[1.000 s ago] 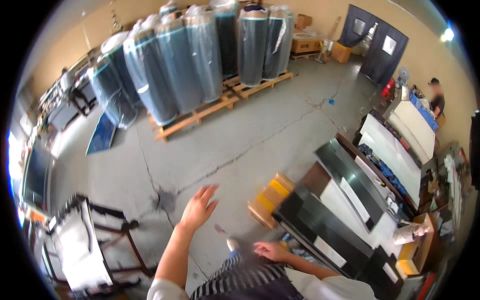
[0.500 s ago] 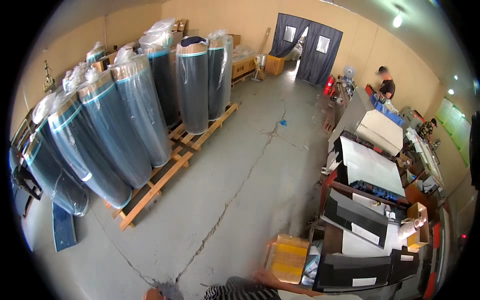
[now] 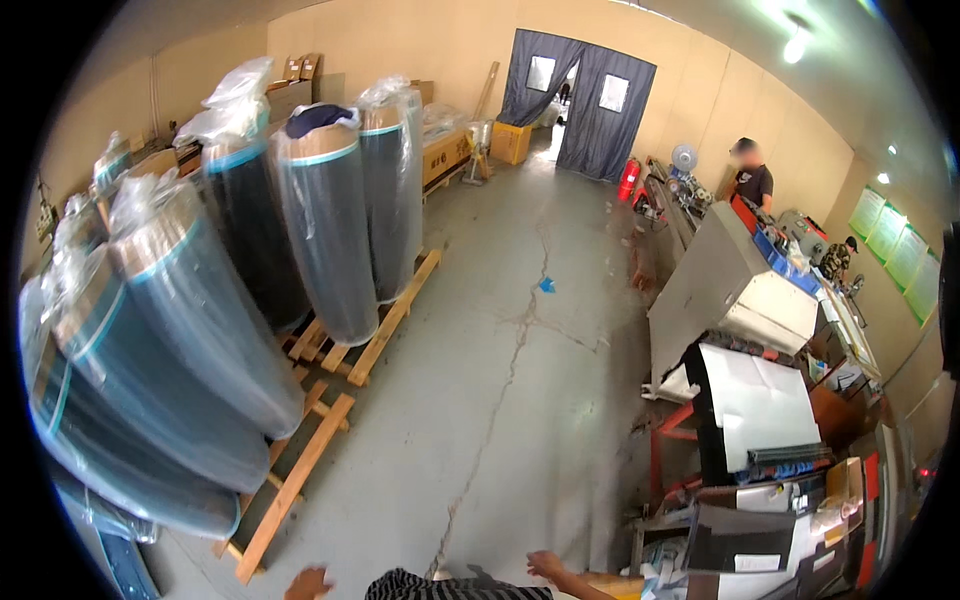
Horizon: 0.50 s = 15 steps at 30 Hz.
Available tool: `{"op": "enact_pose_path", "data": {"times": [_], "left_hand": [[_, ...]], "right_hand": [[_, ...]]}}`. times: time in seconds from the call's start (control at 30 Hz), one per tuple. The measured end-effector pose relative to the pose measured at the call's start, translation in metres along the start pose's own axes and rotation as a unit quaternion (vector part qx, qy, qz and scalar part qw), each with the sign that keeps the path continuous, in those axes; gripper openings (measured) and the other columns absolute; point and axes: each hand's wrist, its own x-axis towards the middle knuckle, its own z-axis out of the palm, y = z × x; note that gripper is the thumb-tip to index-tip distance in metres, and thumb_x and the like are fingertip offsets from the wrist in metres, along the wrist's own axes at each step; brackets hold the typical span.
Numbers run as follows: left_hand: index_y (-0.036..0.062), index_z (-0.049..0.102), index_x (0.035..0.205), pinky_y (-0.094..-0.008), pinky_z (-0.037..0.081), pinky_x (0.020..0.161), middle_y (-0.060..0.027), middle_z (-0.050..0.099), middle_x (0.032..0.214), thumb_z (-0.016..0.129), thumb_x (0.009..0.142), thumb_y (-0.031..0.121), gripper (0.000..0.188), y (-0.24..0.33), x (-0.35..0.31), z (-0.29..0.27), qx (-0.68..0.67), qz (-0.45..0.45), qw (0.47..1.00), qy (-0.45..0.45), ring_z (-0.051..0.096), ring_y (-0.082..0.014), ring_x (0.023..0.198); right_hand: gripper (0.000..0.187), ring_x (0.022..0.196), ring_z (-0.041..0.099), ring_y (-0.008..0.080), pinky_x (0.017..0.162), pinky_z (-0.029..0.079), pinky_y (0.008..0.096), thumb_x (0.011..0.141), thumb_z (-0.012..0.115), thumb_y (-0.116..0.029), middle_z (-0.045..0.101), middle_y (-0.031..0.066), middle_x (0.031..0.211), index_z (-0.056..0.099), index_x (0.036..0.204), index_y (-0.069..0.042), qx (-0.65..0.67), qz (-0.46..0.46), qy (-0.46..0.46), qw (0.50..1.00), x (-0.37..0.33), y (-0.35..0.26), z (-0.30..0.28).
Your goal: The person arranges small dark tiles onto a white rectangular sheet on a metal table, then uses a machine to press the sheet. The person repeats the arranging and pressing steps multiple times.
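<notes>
At the lower edge my left hand [image 3: 310,583] hangs beside my striped clothing [image 3: 455,586], loosely open and holding nothing I can see. To the right of the clothing, my right hand [image 3: 546,567] is held out over the floor, fingers loosely apart with nothing visible in them. Nearest to it is a yellowish box [image 3: 612,583], low at the right and partly cut off, beside crumpled plastic [image 3: 662,572]. Neither hand visibly touches a thing.
Tall plastic-wrapped dark rolls [image 3: 330,230] stand on wooden pallets [image 3: 300,480] at the left. A cracked grey floor [image 3: 470,400] runs toward dark curtains [image 3: 600,110]. Along the right are a pale machine [image 3: 700,290], a bench with dark sheets [image 3: 740,535], a fire extinguisher [image 3: 628,179] and a co-worker [image 3: 755,180].
My view has moved forward along the floor: the rolls, pallets and machine appear nearer. The yellowish box has slid down toward the lower edge. Both hands show at a new position there.
</notes>
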Motion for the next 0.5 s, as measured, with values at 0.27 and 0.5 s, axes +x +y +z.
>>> {"op": "enact_pose_path", "data": {"times": [0.27, 0.5], "left_hand": [[0.0048, 0.051, 0.137, -0.0471, 0.043, 0.102, -0.0213, 0.057, 0.133, 0.063, 0.09, 0.032, 0.055, -0.062, 0.17, -0.158, -0.042, -0.14, 0.98, -0.132, 0.053, -0.0401, 0.122], [0.0056, 0.05, 0.137, -0.0451, 0.043, 0.103, -0.0197, 0.055, 0.135, 0.059, 0.094, 0.024, 0.048, 0.175, 0.582, -0.487, -0.002, 0.161, 0.984, 0.071, 0.053, -0.0378, 0.123]], "right_hand": [[0.036, 0.072, 0.069, 0.0188, 0.062, 0.055, 0.0314, 0.098, 0.058, -0.033, 0.071, 0.011, 0.091, 0.063, 0.108, 0.001, 0.275, 0.089, 0.099, 0.952, 0.202, -0.204, -0.137], [0.041, 0.062, 0.068, 0.0249, 0.055, 0.054, 0.0366, 0.095, 0.063, -0.033, 0.071, 0.0196, 0.086, 0.063, 0.11, 0.006, 0.362, 0.251, 0.113, 0.891, 0.282, -0.079, -0.187]]}}
